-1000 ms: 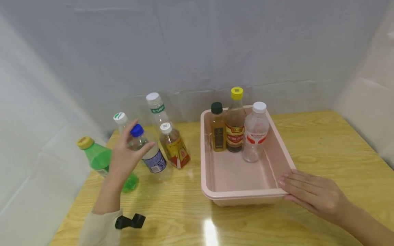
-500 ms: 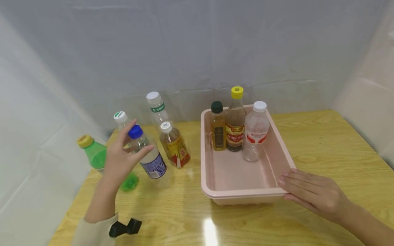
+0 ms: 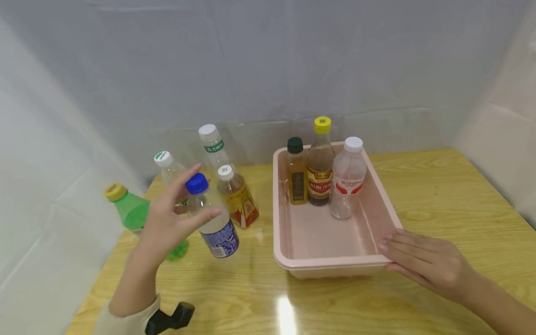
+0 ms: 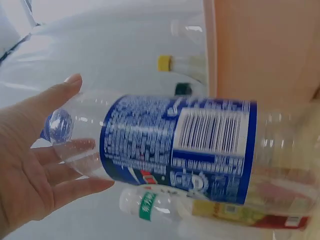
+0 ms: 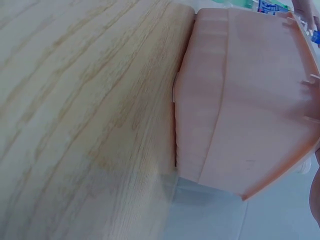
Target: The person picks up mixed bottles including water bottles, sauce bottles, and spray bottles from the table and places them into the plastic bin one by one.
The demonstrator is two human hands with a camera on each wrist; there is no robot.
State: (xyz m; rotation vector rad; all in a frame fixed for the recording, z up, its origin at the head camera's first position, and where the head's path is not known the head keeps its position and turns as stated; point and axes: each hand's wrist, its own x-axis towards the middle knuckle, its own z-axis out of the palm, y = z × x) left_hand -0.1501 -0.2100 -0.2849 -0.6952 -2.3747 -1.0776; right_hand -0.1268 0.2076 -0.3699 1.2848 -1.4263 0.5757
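Plainly, a barcode on the blue-labelled bottle.

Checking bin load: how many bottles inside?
3 in the pink bin: dark-capped bottle at left, yellow-capped bottle in the middle, white-capped bottle at right. None seems hidden.

I'm beside what looks like a screened-off booth: creased, pale sheeting fills the upper frame and comes down its left and right edges, enclosing a wood-grain bench across the lower half. Whether home, lab or workshop, I can't tell.
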